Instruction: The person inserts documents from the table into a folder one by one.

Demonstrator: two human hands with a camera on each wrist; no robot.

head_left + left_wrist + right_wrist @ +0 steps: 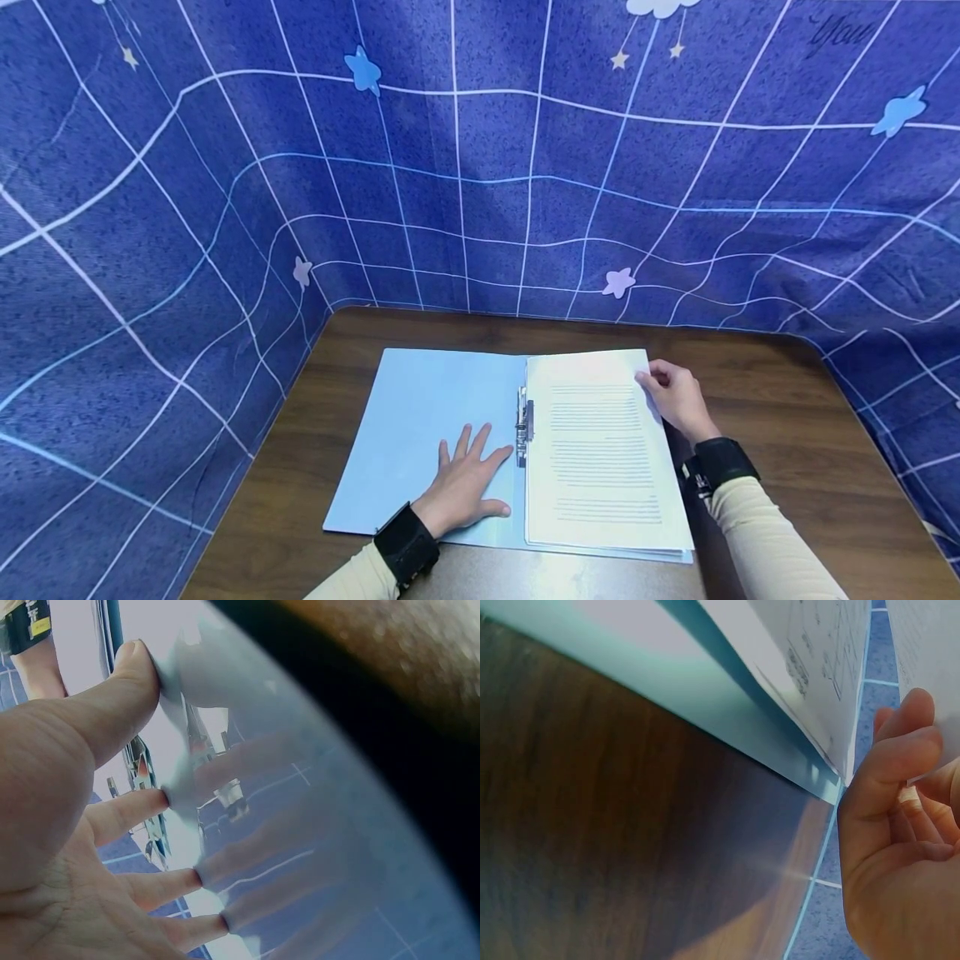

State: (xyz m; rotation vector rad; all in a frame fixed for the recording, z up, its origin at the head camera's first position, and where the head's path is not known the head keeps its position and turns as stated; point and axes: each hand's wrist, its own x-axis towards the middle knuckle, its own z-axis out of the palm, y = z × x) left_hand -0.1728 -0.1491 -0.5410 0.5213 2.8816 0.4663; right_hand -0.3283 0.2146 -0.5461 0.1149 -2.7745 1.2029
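A light-blue folder (442, 392) lies spread out on the table, with a metal clip (522, 427) along its spine. Printed sheets (600, 467) rest on its right side. With fingers spread, my left hand (463, 487) rests flat on the bare inside cover, fingertips close to the clip. My right hand (678, 398) pinches the top sheet (922, 667) by its upper right edge. In the right wrist view that sheet stands apart from the printed pages (810, 660) beneath it. The left wrist view shows the left thumb and fingers (142, 889) touching the glossy cover.
The folder lies on a dark brown wooden table (780, 400). Behind and to the left hangs a blue curtain (480, 200) with white lines and stars. Black bands (723, 462) circle both wrists.
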